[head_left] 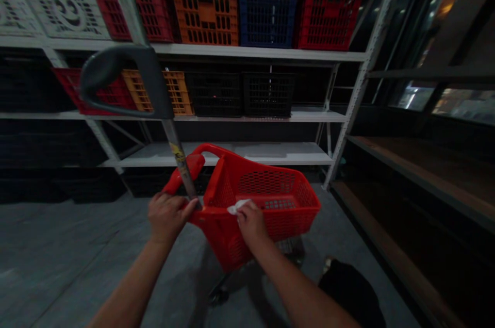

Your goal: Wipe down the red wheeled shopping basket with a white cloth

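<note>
Left hand (168,217) clenched around the near corner of a red plastic shopping cart (270,196), fingers closed at the foot of a metal pull handle (176,163). The handle's shaft rises from that corner and tilts up and left, ending in a black loop grip (119,72), which no hand touches. Right hand (252,225) is pinched on a white tissue (236,207), fingers folded over it against the cart's upper rim. A corner of the tissue shows past the fingertips.

The cart stands on a grey concrete floor (85,250), its mesh basket tipped slightly toward the shelves. One small black caster (218,294) shows beneath it. The basket's inside shows no contents, as far as the dim light allows.

Ahead stands white metal shelving (251,52) on three visible levels. Top level: a white patterned crate (62,3), a red crate (150,5), an orange crate (204,13), a blue crate (266,13), and another red crate (328,18), side by side. Middle level: an orange crate (178,93) partly behind the black grip, then two black crates (214,93) side by side. Lowest visible level (228,155) bears nothing that can be made out in the gloom.

To the right, a wooden-decked shelf (402,183) runs along the aisle. A black bag (350,292) sits on the floor near the lower right.
</note>
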Available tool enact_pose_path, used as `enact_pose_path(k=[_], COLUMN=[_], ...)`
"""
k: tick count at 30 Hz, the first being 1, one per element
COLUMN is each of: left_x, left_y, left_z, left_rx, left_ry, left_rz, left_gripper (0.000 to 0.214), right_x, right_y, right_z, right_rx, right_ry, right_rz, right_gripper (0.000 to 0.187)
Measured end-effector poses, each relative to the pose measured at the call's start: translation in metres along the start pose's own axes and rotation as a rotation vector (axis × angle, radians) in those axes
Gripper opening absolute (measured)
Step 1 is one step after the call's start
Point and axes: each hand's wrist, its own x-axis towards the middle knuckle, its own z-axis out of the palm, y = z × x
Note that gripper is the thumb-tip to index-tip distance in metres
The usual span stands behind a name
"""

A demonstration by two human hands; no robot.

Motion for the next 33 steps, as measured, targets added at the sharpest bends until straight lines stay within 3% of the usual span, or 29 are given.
enact_pose_path(k=[3,6,9,16,19,22,27,29,33], left_x=[-0.001,0.0,0.0,0.001,0.001,0.001,0.003,0.003,0.002], left_y=[-0.001,-0.004,-0.009,-0.011,-0.009,-0.008,-0.006,-0.005,-0.004], left_z=[-0.001,0.0,0.002,0.003,0.004,0.006,0.005,0.002,0.002], left_rx=[-0.008,-0.002,-0.004,0.001,-0.005,-0.002,0.016,0.008,-0.019], left_ry=[-0.02,-0.008,0.017,0.041,0.038,0.055,0.021,-0.009,-0.013], left_rz=[-0.002,0.005,0.035,0.057,0.042,0.018,0.002,0.0,-0.025], left_gripper=[0.036,0.037,0.036,0.037,0.037,0.036,0.037,0.036,0.034], right_x=[0.016,0.017,0.003,-0.036,-0.042,-0.038,-0.023,-0.022,-0.029], right_y=[-0.026,-0.018,0.016,0.123,0.147,0.138,0.095,0.094,0.114], right_z=[0.022,0.013,-0.021,-0.138,-0.162,-0.145,-0.087,-0.088,-0.115], right_rx=[0.014,-0.01,-0.075,-0.327,-0.438,-0.458,-0.338,-0.306,-0.359], right_ry=[-0.068,-0.12,-0.092,0.078,0.226,0.28,0.106,0.082,0.171], right_rz=[-0.048,-0.034,0.039,0.147,0.225,0.246,0.137,0.127,0.185], right_gripper=[0.016,0.017,0.019,0.021,0.022,0.022,0.021,0.021,0.02])
